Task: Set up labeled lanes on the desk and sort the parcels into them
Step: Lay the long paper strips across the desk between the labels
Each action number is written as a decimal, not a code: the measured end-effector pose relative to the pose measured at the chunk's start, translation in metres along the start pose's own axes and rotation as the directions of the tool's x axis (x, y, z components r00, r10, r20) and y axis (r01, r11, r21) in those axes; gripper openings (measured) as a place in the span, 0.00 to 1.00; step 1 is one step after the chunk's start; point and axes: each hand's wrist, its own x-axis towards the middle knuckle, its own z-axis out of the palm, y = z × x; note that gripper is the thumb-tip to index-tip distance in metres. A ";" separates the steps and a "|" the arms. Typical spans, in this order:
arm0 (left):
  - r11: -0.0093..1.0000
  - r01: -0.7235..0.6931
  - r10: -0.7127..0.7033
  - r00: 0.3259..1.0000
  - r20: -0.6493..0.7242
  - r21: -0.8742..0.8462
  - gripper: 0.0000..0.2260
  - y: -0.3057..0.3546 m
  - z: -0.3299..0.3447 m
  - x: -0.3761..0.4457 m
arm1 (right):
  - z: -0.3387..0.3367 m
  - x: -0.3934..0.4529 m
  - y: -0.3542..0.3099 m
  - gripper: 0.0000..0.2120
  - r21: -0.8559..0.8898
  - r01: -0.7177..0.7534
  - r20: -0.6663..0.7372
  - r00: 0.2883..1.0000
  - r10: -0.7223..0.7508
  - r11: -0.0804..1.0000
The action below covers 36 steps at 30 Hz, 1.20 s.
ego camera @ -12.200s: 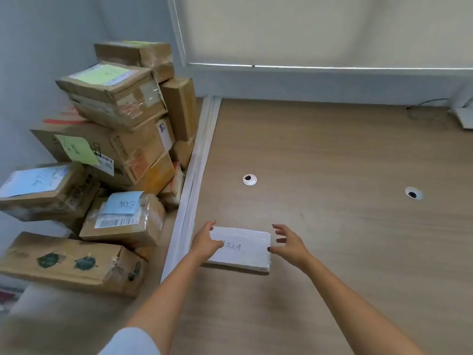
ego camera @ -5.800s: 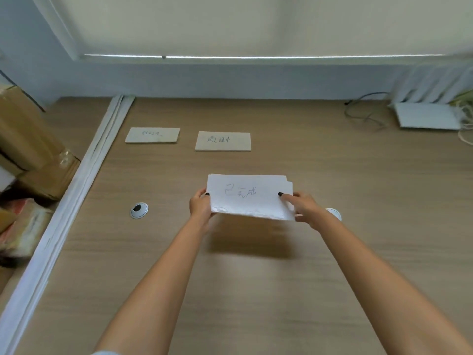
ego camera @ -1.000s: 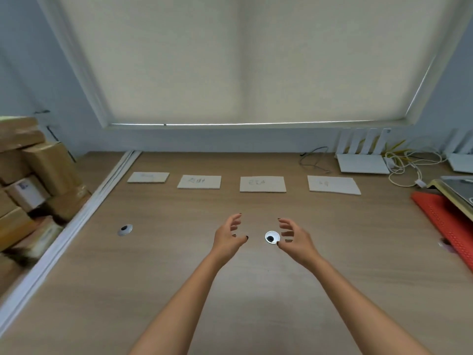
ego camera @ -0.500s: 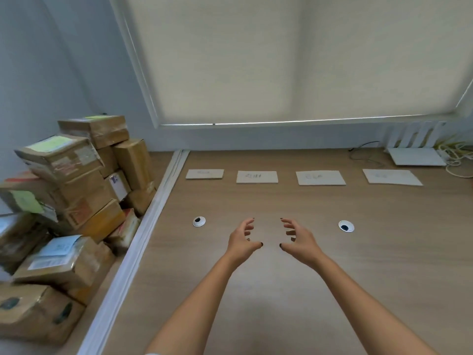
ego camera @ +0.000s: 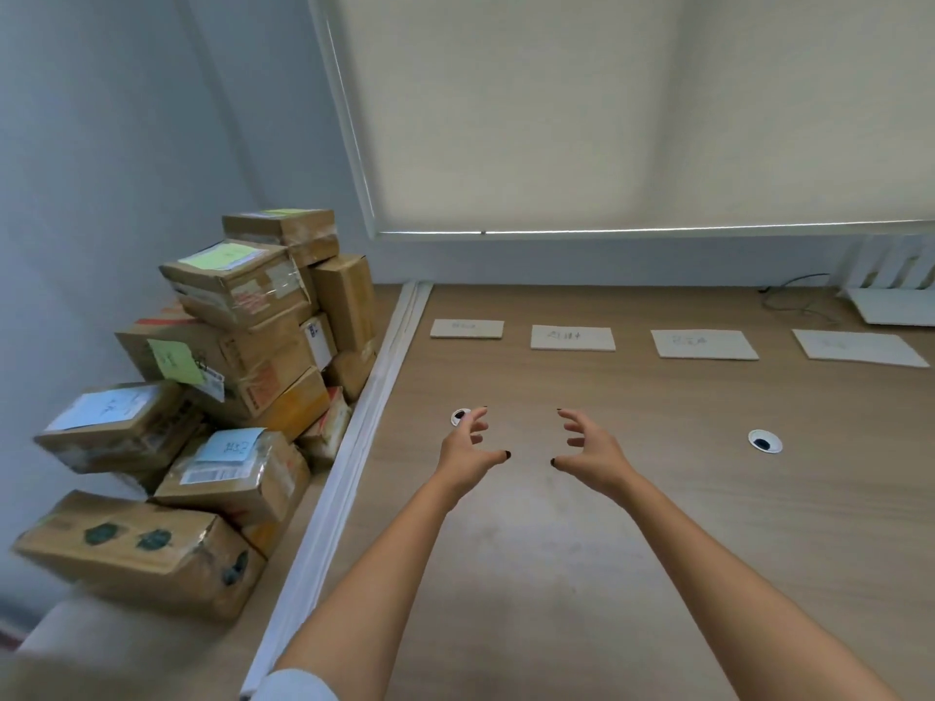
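Several paper labels lie in a row along the far side of the wooden desk: a small one at the left, then a second label, a third label and a rightmost label. A heap of brown cardboard parcels stands to the left of the desk, some with green or blue sticky notes. My left hand and my right hand hover above the desk's middle, palms facing each other, fingers spread and loosely bent, holding nothing.
A white strip runs along the desk's left edge between it and the parcels. Two round cable grommets are set in the desk, one by my left hand and one at the right. A white router and cable sit at the back right.
My view has swung left, bringing the parcel heap fully into sight. Both hands stay empty above the desk and have shifted a little left with the view.
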 end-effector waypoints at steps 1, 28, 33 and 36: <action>1.000 0.008 -0.008 1.000 -0.009 0.007 0.31 -0.007 -0.011 0.001 | 0.012 0.002 -0.004 0.35 0.004 -0.005 0.010 1.000 0.005 1.000; 0.727 0.552 -0.530 0.829 -0.178 0.408 0.35 -0.219 -0.184 0.101 | 0.355 0.093 -0.042 0.26 0.083 -0.486 0.374 0.825 0.425 0.870; 0.751 0.632 -0.601 0.774 -0.198 0.190 0.29 -0.222 -0.178 0.114 | 0.367 0.098 -0.037 0.22 0.035 -0.491 0.376 0.814 0.443 0.871; 0.746 0.660 -0.649 0.751 -0.127 0.088 0.29 -0.221 -0.169 0.117 | 0.360 0.103 -0.033 0.20 -0.017 -0.475 0.355 0.819 0.450 0.880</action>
